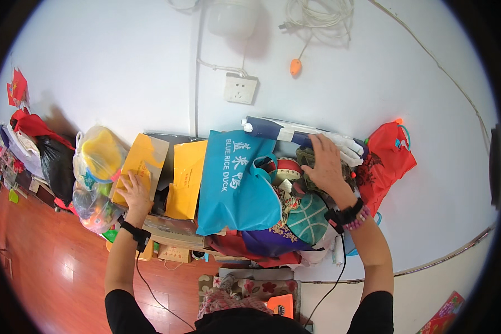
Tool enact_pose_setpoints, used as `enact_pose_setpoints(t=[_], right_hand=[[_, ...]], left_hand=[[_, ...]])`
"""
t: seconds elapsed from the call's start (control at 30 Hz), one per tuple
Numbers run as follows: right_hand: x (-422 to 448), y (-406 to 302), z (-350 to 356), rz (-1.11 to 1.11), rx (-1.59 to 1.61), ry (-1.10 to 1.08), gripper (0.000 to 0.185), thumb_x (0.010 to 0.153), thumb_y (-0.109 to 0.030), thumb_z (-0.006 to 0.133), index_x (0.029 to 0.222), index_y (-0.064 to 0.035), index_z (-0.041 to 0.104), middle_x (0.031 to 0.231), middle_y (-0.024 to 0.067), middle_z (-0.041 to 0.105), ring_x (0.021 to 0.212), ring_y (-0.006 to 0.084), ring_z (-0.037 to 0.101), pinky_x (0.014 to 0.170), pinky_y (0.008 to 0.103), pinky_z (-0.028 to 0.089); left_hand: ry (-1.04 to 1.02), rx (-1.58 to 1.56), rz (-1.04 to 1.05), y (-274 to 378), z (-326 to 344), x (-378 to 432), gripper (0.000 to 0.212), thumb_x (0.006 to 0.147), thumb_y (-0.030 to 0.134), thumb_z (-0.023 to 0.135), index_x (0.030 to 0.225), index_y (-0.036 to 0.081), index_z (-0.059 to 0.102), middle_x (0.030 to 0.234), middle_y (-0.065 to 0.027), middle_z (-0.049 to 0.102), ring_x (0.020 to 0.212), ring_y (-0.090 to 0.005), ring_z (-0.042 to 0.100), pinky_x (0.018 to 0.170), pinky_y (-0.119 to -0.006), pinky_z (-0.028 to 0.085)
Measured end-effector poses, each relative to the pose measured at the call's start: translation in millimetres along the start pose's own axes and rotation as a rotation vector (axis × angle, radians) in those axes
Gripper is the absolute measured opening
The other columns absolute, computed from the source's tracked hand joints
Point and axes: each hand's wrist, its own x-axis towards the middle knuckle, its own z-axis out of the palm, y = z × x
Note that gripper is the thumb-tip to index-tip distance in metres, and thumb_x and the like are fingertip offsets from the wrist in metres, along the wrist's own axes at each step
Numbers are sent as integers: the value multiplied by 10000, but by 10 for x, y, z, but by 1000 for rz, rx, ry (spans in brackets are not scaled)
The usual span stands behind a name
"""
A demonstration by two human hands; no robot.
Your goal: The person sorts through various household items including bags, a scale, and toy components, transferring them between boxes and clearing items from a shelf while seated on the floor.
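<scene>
My left hand lies with its fingers spread on the yellow-printed flap of an open cardboard box. A second yellow flap stands up beside a dark gap in the box. My right hand has its fingers apart, with the fingertips at a navy and white rolled bundle that lies along the wall. Under that hand is camouflage fabric, partly hidden. Between my hands a teal non-woven bag bearing writing slumps over the pile. A small red drum and a green ball lie right of it.
Clear plastic bags of toys and a black bag stand on the left. A red bag hangs on the right wall. Below are a purple bag and a floral mat. A wall socket sits above the pile.
</scene>
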Motion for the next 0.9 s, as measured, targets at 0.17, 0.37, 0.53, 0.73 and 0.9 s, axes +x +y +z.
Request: enact_pose_setpoints(t=[0.17, 0.37, 0.53, 0.73, 0.9], right_hand=[[270, 184, 382, 15, -129, -124, 692, 681, -160, 774, 1297, -84, 469, 1263, 135, 493, 1182, 344, 470, 968, 470, 391], [455, 210, 553, -47, -285, -99, 629, 703, -165, 763, 1276, -87, 516, 1237, 129, 522, 1153, 312, 498, 940, 459, 421], [572, 355, 724, -94, -235, -102, 606, 683, -114, 744, 1247, -64, 527, 1163, 146, 573, 1084, 327, 552, 880, 427, 472], [507, 692, 436, -174, -46, 34, 429, 729, 1, 667, 1134, -47, 537, 985, 206, 629, 919, 397, 607, 779, 456, 484], [485, 566, 205, -146, 83, 30, 440, 787, -21, 664, 1206, -34, 532, 1057, 220, 628, 962, 407, 606, 813, 439, 489]], left_hand=[[-118, 89, 6, -23, -36, 47, 1254, 599, 605, 795, 1523, 64, 142, 1591, -170, 30, 1437, -455, 84, 1034, -700, 244], [-133, 197, -19, 58, -95, -13, 1246, 619, 636, 763, 1527, 66, 129, 1588, -202, 36, 1429, -491, 59, 1037, -707, 216], [-23, -6, 43, -11, -273, -70, 774, 744, 330, 681, 1379, 19, 366, 1468, -242, 292, 1332, -493, 283, 950, -619, 368], [210, -271, 95, -585, -932, -138, 174, 806, 148, 560, 793, 46, 700, 821, -197, 686, 803, -346, 683, 688, -436, 550], [288, -421, 31, -1231, -917, -72, 306, 850, 248, 521, 781, -2, 683, 798, -244, 656, 786, -421, 649, 715, -485, 518]])
